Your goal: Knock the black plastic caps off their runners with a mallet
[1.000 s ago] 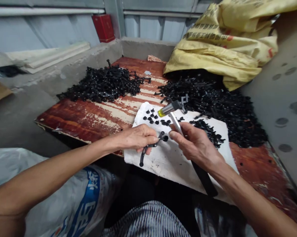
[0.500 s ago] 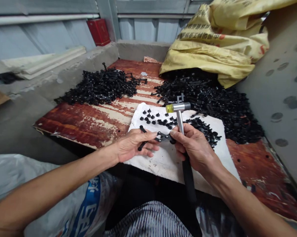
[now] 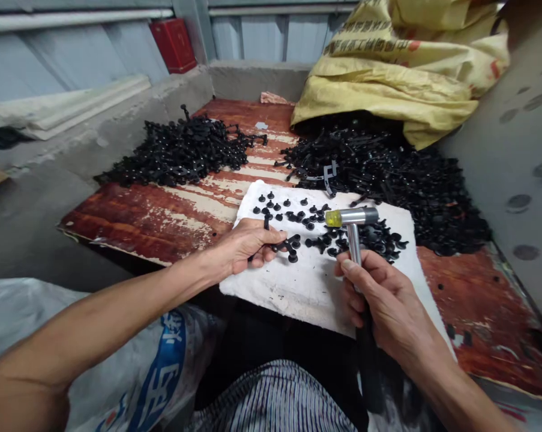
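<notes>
We hold a black part [image 3: 292, 246] in our left hand [image 3: 249, 245] over a cloth [image 3: 298, 287] and a hammer [image 3: 354, 237] in our right hand [image 3: 382, 285]; a sack [image 3: 383, 90] lies far right.

The left hand [image 3: 248, 246] is hiding part of the black linked piece [image 3: 291, 245]; the right hand [image 3: 383, 294] is covering part of the hammer [image 3: 354, 217]. The top edge is cutting off the yellow sack [image 3: 388, 84], the bottom edge the striped garment [image 3: 280, 399].
</notes>
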Motion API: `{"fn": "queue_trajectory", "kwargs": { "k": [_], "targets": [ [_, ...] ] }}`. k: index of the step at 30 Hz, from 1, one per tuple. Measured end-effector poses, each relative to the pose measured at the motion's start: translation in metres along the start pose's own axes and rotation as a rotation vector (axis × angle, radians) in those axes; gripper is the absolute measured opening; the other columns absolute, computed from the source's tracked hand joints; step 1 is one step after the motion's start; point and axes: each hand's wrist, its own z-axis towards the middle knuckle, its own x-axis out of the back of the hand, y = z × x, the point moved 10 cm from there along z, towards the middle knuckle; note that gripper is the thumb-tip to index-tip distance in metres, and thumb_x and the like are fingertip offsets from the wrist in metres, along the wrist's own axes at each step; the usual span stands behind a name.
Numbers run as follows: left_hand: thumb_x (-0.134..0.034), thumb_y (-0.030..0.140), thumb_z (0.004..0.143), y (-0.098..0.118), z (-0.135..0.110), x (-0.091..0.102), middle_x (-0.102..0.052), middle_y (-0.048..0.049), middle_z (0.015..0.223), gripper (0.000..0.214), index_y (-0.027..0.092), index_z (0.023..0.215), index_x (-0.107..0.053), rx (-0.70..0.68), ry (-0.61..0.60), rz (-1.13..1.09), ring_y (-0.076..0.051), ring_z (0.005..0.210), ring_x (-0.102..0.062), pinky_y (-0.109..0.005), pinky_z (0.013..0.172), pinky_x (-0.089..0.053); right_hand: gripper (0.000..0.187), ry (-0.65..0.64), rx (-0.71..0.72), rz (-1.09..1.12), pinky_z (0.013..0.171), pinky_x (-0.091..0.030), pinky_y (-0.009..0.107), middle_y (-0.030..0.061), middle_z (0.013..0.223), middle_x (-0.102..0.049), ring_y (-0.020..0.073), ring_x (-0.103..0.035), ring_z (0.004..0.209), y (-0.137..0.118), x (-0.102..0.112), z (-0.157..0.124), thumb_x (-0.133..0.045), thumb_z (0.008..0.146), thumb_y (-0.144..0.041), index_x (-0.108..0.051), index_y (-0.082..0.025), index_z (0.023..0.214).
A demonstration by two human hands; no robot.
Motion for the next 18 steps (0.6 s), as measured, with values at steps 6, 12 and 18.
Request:
{"fn": "queue_trajectory", "kwargs": {
  "k": [6, 12, 18],
  "targets": [
    [-0.063, 0.007, 0.085, 0.0025, -0.002, -0.0028, -0.061, -0.0023, 0.049, 0.029, 0.01, 0.057, -0.056, 0.044, 0.067, 0.033, -0.001, 0.028, -0.036, -0.013, 0.026, -0.018, 0.033, 0.014, 0.015, 0.117, 0.028, -0.033, 0.014, -0.0069, 0.062, -0.051, 0.0033, -0.036, 0.038, 0.0073, 0.0068, -0.0064, -0.081, 0.069, -0.043, -0.059, -0.02, 0.076],
    [-0.062, 0.005, 0.085, 0.0057, -0.0012, -0.0046, -0.062, -0.0022, 0.051, 0.03, 0.013, 0.059, -0.051, 0.031, 0.079, 0.045, -0.001, 0.029, -0.035, -0.013, 0.026, -0.019, 0.031, -0.013, 0.02, 0.138, 0.027, -0.034, 0.013, -0.0064, 0.065, -0.053, 0.0022, -0.037, 0.037, 0.0083, 0.0062, -0.0042, -0.081, 0.07, -0.041, -0.06, -0.019, 0.076],
    [-0.063, 0.007, 0.085, 0.0056, -0.0009, -0.0048, -0.058, 0.0006, 0.046, 0.028, 0.012, 0.06, -0.052, 0.03, 0.071, 0.067, -0.001, 0.028, -0.034, -0.013, 0.026, -0.018, 0.032, -0.017, 0.018, 0.155, 0.027, -0.035, 0.013, -0.0063, 0.065, -0.054, 0.0021, -0.037, 0.037, 0.0101, 0.007, -0.0042, -0.081, 0.071, -0.041, -0.06, -0.019, 0.079]
  ]
}}
